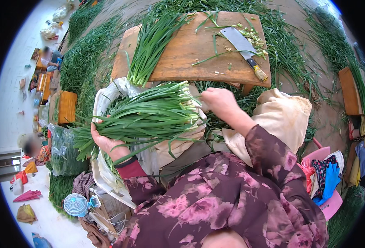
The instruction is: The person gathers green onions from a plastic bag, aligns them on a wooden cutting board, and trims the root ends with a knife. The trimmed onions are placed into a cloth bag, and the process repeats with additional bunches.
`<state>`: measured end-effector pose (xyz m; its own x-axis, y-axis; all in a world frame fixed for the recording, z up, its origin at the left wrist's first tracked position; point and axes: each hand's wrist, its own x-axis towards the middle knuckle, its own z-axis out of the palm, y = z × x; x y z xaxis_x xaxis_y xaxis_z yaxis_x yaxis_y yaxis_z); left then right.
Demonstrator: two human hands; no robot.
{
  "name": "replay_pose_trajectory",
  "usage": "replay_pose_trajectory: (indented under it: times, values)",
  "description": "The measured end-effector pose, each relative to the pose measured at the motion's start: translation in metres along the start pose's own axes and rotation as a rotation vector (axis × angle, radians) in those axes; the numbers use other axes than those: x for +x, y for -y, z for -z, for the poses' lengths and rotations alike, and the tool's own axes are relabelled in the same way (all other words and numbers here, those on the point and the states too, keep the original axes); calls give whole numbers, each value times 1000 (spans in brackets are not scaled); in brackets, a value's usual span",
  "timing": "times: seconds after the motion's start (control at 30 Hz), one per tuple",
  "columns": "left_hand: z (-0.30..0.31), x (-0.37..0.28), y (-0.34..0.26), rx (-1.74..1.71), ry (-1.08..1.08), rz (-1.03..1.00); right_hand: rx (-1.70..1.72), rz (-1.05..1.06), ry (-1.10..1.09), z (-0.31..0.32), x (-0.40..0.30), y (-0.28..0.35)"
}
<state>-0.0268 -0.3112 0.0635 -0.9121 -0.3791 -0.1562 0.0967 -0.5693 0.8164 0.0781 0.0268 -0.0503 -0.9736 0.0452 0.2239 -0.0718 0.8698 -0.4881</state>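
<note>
A thick bunch of long green Chinese chives [145, 114] lies across my lap, its pale cut ends pointing right. My left hand [108, 141] supports the leafy end from below, fingers curled around it. Beside the cut ends is my right hand [218, 100], fingers closed; whether it pinches a stalk or leaf cannot be told. On the wooden table [182, 66] in front of me rest a second chive bunch [154, 46] at the left and a cleaver [240, 43] at the right. Trimmed stem ends [253, 38] are scattered by the blade.
A plastic-lined white tub [100, 183] stands left of my lap. Heaps of chives [89, 59] cover much of the floor. A small blue fan [75, 204] sits lower left, a pink chair [331, 204] with gloves lower right. Other people are farther left.
</note>
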Motion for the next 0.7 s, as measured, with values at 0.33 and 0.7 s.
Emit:
replay_pose_trajectory:
  times: [0.33, 0.7]
  values:
    - [11, -3, -7, -20, 92, 7, -217, -555, -22, 79, -6, -18]
    - [0, -12, -3, -22, 186, -43, 2242, -118, 127, 80, 1, 11]
